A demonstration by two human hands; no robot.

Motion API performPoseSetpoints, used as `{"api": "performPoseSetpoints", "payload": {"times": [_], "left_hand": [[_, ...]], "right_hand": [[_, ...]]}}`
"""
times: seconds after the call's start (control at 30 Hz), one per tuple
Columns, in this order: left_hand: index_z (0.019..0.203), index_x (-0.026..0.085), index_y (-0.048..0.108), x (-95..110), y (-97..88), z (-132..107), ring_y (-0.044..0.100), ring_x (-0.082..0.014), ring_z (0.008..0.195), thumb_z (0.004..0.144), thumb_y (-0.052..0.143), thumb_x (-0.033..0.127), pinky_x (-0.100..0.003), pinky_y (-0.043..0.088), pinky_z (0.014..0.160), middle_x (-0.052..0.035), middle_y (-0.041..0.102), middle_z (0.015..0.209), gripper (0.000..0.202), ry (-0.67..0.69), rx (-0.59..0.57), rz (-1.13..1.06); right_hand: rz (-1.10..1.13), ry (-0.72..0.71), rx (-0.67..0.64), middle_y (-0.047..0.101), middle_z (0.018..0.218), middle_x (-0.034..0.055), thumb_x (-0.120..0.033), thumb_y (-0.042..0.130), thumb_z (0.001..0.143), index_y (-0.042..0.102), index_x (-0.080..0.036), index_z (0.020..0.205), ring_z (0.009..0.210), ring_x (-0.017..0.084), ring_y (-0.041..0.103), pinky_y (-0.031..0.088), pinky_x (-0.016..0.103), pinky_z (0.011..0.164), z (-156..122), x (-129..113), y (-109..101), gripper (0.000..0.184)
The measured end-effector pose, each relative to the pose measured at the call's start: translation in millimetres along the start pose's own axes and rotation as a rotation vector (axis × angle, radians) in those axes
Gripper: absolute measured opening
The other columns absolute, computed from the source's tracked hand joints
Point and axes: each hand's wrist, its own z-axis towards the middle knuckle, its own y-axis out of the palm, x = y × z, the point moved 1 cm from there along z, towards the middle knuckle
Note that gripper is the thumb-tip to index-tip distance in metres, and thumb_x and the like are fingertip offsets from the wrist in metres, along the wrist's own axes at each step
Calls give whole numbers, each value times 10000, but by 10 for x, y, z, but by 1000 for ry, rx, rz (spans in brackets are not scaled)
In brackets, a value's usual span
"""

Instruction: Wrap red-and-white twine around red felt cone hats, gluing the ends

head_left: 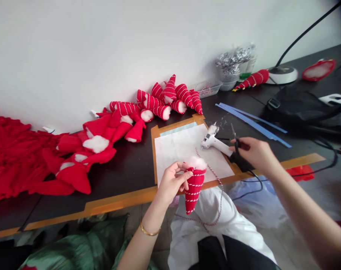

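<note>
My left hand (174, 178) is closed on the upper edge of a red stuffed cone (195, 185), held point down over my lap. White cord winds around the cone, and white stuffing (198, 162) bulges from its wide end. A red-and-white twisted cord (221, 193) trails beside it and loops down across my legs. My right hand (252, 150) grips small black-handled scissors (236, 143), blades pointing up and away. Just left of that hand, a white glue gun (211, 137) lies on a white paper sheet (173, 150).
Several cord-wound red cones (162, 101) lie against the wall. Plain red stuffed pieces (95, 144) and red fabric (12, 153) cover the left side. Blue strips (252, 123), a black bag (297, 108) and a lamp base (283, 75) are at the right. Tape (116, 202) lines the table edge.
</note>
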Motion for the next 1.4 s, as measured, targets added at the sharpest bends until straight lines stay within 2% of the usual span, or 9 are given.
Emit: {"api": "performPoseSetpoints", "payload": {"times": [0.17, 0.3, 0.37, 0.5, 0.77, 1.07, 1.2, 1.33, 1.4], "left_hand": [[860, 157, 603, -22, -10, 27, 503, -5, 383, 727, 827, 321, -161, 295, 365, 11, 682, 884, 308, 16, 10, 8], [862, 159, 607, -8, -9, 24, 493, -11, 388, 722, 831, 330, -167, 300, 372, 17, 673, 846, 314, -2, 15, 13], [865, 159, 606, 3, -1, 24, 495, -7, 391, 728, 828, 339, -166, 300, 376, 8, 679, 877, 316, -7, 8, 22], [884, 161, 606, 1, 15, 30, 500, -2, 397, 750, 816, 336, -167, 305, 378, 2, 683, 920, 305, 0, -7, 43], [922, 160, 623, -28, -14, 19, 530, -7, 434, 754, 823, 330, -167, 328, 385, -5, 669, 962, 312, 10, -39, 53], [911, 155, 629, -16, 38, 13, 492, -10, 409, 741, 824, 376, -167, 297, 373, 17, 651, 844, 341, 12, -7, -6], [891, 154, 631, -25, 37, 17, 474, -12, 397, 723, 825, 370, -169, 291, 373, 28, 642, 792, 335, -3, 27, 1], [861, 158, 616, -33, 10, 27, 468, -14, 394, 691, 836, 358, -170, 293, 373, 15, 668, 812, 342, -19, 34, -3], [850, 161, 612, -37, 0, 36, 471, -18, 396, 685, 837, 351, -168, 289, 376, 19, 666, 786, 338, -28, 32, -6]], "right_hand": [[-80, -6, 93, 686, 660, 104, -389, 687, 834, 727, -192, 746, 628, 254, 605, 415, 381, 631, 410, 282, -188, 220], [-32, -114, 163, 725, 983, 171, -358, 602, 925, 749, -169, 995, 802, 272, 647, 465, 413, 798, 219, -33, -164, 249], [53, -187, 89, 745, 1002, 128, -375, 602, 944, 752, -203, 1012, 829, 253, 667, 498, 369, 757, 22, -294, -60, 237], [407, -279, -325, 771, 865, 80, -461, 693, 907, 764, -191, 992, 675, 192, 658, 502, 304, 605, -355, -724, 300, 292], [528, -295, -287, 703, 754, 43, -404, 636, 949, 711, -170, 856, 629, 147, 607, 455, 259, 561, -548, -787, 629, 263], [446, -476, -194, 655, 732, 38, -312, 583, 979, 677, -185, 842, 596, 145, 578, 469, 269, 554, -621, -853, 586, 210], [393, -539, -220, 699, 875, 71, -366, 615, 980, 702, -202, 1023, 734, 192, 643, 518, 311, 642, -478, -734, 525, 190], [-31, -379, 61, 685, 1166, 193, -387, 600, 956, 667, -155, 1212, 1077, 344, 625, 522, 475, 878, -134, -428, 421, 352], [-300, -280, 47, 636, 1277, 257, -316, 578, 925, 638, -92, 1262, 1185, 427, 561, 493, 555, 911, 21, -281, 421, 409]]}}
